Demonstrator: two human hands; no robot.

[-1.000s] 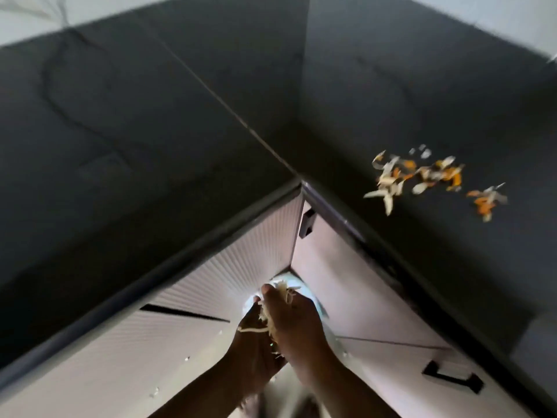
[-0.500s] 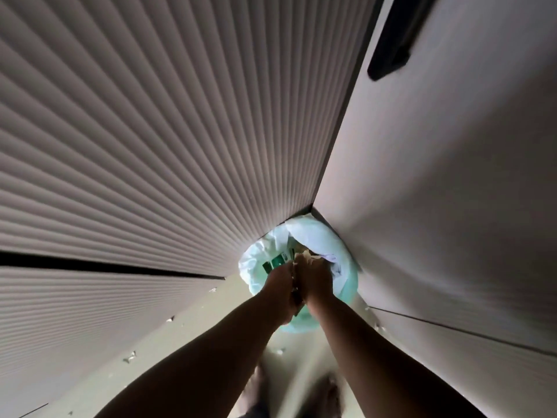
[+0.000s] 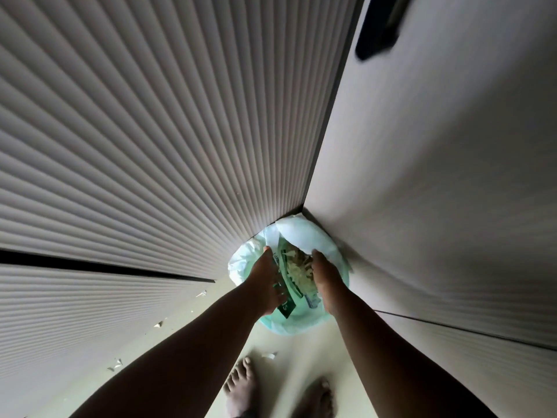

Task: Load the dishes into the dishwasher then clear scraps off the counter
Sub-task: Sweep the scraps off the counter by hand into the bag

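A bin lined with a pale green bag (image 3: 304, 325) stands on the floor in the corner where two cabinet fronts meet. Pale, shredded scraps (image 3: 297, 268) lie inside it on green packaging. My left hand (image 3: 268, 282) and my right hand (image 3: 324, 280) hang over the bin mouth, apart from each other, fingers spread and pointing down, with nothing held in either. The counter and the dishwasher are out of view.
A ribbed cabinet front (image 3: 150, 146) fills the left, a smooth one (image 3: 452, 176) with a dark handle (image 3: 379, 28) the right. Small scrap bits (image 3: 116, 364) lie on the pale floor along the left cabinet. My bare feet (image 3: 241, 384) stand just below the bin.
A second ago both hands were cupped together around scraps beneath the counter edge. They went down to the bin, then parted, and the scraps now lie in the bag.
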